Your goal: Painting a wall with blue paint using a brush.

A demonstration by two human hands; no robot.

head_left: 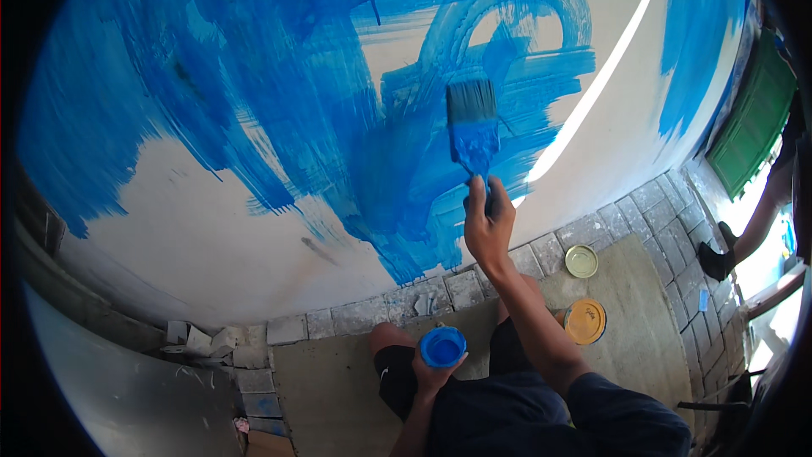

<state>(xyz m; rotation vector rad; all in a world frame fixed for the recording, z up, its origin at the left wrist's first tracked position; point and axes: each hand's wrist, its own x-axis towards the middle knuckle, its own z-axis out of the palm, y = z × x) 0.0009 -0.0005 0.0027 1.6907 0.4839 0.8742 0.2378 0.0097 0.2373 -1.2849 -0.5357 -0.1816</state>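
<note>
My right hand (pixel 489 224) grips the handle of a wide, blue-smeared paintbrush (pixel 474 127), bristles upward, over the blue-painted part of a white wall (pixel 338 76); whether they touch it I cannot tell. Low between my knees, my left hand (pixel 431 377) is wrapped round a small cup of blue paint (pixel 442 346). The wall carries broad, uneven blue strokes with white patches, and a bright strip of light crosses its right side.
A mat (pixel 643 322) lies under me on paving blocks (pixel 622 216), with a pale lid (pixel 581 261) and an ochre-topped can (pixel 584 322). Another person's leg (pixel 757 220) stands at the right beside a green shutter (pixel 748 118). Broken blocks (pixel 203 340) and a metal sheet (pixel 135 389) are at left.
</note>
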